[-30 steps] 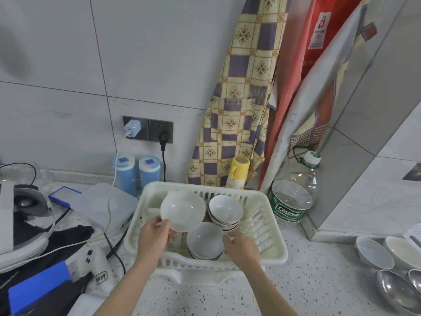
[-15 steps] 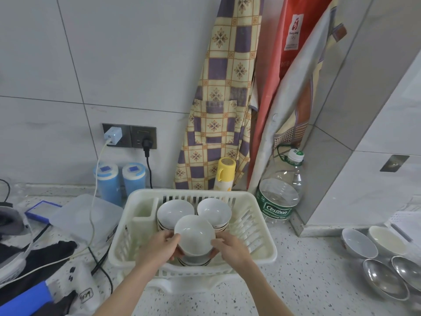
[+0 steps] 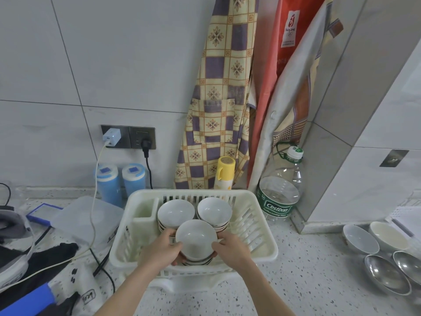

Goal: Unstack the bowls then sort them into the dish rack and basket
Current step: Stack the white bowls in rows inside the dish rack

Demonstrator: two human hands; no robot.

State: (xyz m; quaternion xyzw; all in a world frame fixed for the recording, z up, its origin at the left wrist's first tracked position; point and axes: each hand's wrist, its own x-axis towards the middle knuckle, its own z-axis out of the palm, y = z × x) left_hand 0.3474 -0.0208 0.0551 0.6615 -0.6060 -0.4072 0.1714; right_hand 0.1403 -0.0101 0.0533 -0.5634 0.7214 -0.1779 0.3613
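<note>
Inside the white dish rack [image 3: 262,252], at its near side, a short stack of bowls [image 3: 196,242] is gripped from both sides. The left hand [image 3: 163,248] is curled round the left flank of the stack, with its thumb laid on the rim of the top bowl. The right hand [image 3: 230,247] is curled round the right flank, its thumb likewise on the rim. Whether the stack is resting on the rack floor or is held just above it cannot be told.

Behind this stack, still inside the dish rack, two more stacks are seen side by side: a left stack [image 3: 175,213] next to the rack's cutlery compartment [image 3: 143,208], and a right stack [image 3: 214,212] just beside it. All three stacks are packed close together.

Well to the right of the dish rack, on the speckled counter [image 3: 307,270], two white bowls [image 3: 360,238] and two metal bowls [image 3: 387,273] are set apart from one another. Behind the dish rack's right corner a large water bottle [image 3: 281,192] is stood against the wall, and a yellow flask [image 3: 224,173] is placed behind its back edge. Left of the dish rack, two blue canisters [image 3: 120,183] are stood below a wall socket [image 3: 128,136].
</note>
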